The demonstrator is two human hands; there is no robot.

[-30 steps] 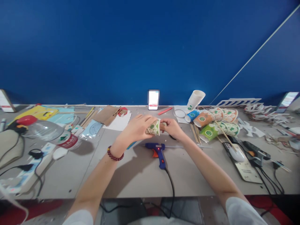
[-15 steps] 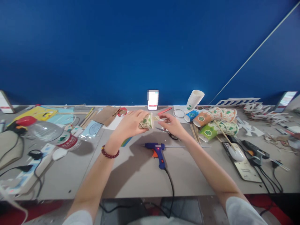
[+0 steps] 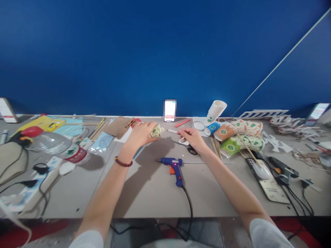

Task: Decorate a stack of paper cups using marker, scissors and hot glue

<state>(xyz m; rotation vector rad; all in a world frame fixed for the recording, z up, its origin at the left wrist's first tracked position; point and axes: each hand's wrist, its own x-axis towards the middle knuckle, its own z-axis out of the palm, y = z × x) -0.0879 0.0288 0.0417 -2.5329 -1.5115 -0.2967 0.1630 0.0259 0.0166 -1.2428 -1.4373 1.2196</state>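
Observation:
My left hand (image 3: 141, 135) is wrapped around a paper cup (image 3: 156, 131) with a green leaf pattern, held on its side with one end facing right. A small pale round piece (image 3: 162, 130) shows beside that end. Fingers pinched, my right hand (image 3: 191, 137) is at one end of a slim white pen-like stick (image 3: 172, 131). Scissors (image 3: 191, 149) with black handles lie just under this hand. Closer to me, a blue glue gun (image 3: 176, 168) with an orange trigger rests on its side, its small light lit and a glue stick in its back.
Paper cups (image 3: 230, 146) lie in a pile at the right, near wooden sticks (image 3: 215, 147) and a phone-like slab (image 3: 274, 189). A red marker (image 3: 182, 123) lies behind my right hand. A plastic bottle (image 3: 74, 153) and a power strip (image 3: 43, 182) occupy the left.
My left hand has moved left with the cup. My right hand has drawn away from the cup and lowered toward the table, now pinching by the white stick; more of the scissors shows.

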